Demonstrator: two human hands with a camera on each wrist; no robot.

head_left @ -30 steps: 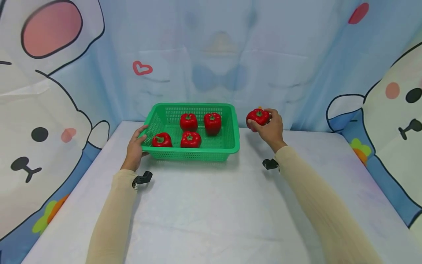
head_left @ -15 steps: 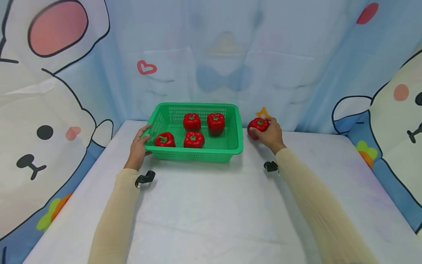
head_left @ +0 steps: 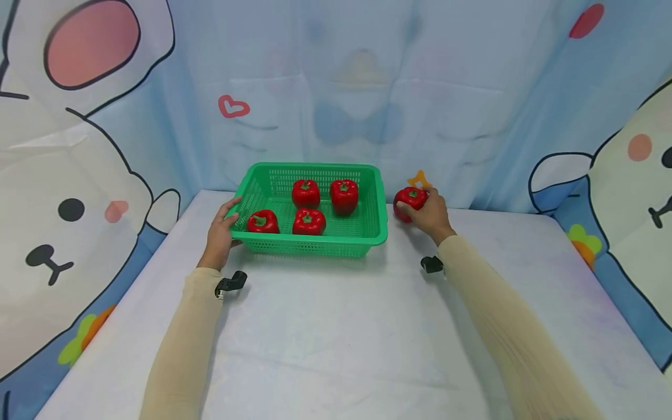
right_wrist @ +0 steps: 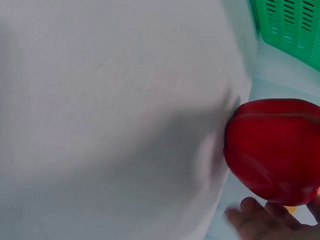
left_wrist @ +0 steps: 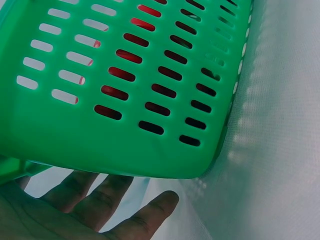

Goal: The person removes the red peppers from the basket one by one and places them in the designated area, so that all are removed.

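A green perforated basket [head_left: 336,247] stands on the table with several red bell peppers inside, one of them the pepper [head_left: 343,197] at its right. My left hand [head_left: 217,236] is at the basket's left end, its fingers touching the rim. In the left wrist view these fingers [left_wrist: 102,200] look loosely straight, beside and below the basket wall. To the right of the basket, my right hand [head_left: 433,216] holds another red bell pepper [head_left: 409,201], thumb in front. The right wrist view shows that pepper [right_wrist: 275,150] low against the white tabletop, some fingers blurred.
A white cloth covers the table [head_left: 336,326]. Close behind the basket hangs a blue printed curtain [head_left: 357,81], with cartoon figures on both sides. Dark wrist cameras are on both forearms, such as the camera [head_left: 431,264] at the right.
The right hand lowered its bell pepper toward the tabletop, then stayed nearly still. The view shifted slightly. The left hand stays at the basket.
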